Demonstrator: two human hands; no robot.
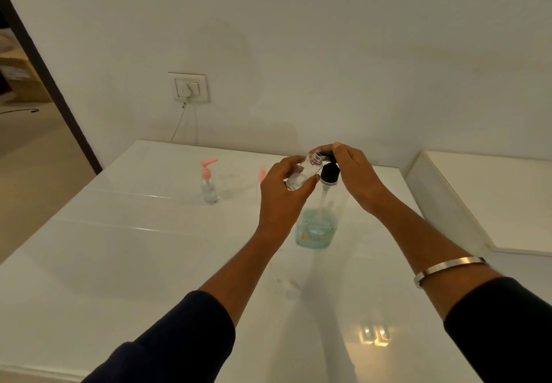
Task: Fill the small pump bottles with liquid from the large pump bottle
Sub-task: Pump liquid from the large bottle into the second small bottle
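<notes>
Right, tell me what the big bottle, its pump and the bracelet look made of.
Big bottle: clear plastic or glass, I can't tell which; the blue liquid shows through. Pump: black plastic, slightly glossy. Bracelet: polished metal, probably steel, with a bright silver sheen.

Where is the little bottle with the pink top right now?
The small bottle with the pink pump stands upright on the white table, toward its far left, below the wall socket and left of the left hand.
</notes>
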